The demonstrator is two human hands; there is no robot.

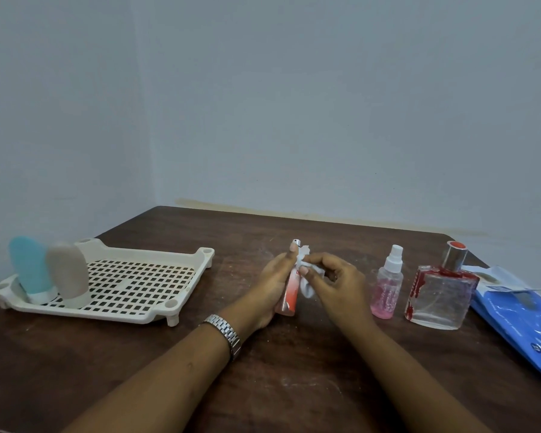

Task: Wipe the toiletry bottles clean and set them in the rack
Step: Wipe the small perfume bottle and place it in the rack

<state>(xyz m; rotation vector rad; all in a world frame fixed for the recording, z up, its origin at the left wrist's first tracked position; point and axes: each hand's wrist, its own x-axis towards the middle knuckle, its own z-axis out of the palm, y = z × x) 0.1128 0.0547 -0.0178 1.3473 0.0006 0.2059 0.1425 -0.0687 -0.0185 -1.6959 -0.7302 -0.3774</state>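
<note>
With left hand (270, 289), gripping slim red spray bottle (289, 295) at table (294, 370) centre: long axis near upright, silver nozzle up, bottle against palm's right side. With right hand (338, 285), pinching white wipe (306, 287) against bottle's upper right flank. Leftward, rack (132, 313) holding blue bottle (28, 267) and beige bottle (67, 270); rightward, pink spray bottle (387, 285), square perfume bottle (438, 295).

Matt plastic rack (107, 314), glossy clear perfume bottle (441, 295), prob. glass; scuffed wood table (294, 385).

Five bottles (289, 292): two in the single rack (144, 276), three right of it. One wipe (306, 289), and seemingly one blue packet (522, 320).
</note>
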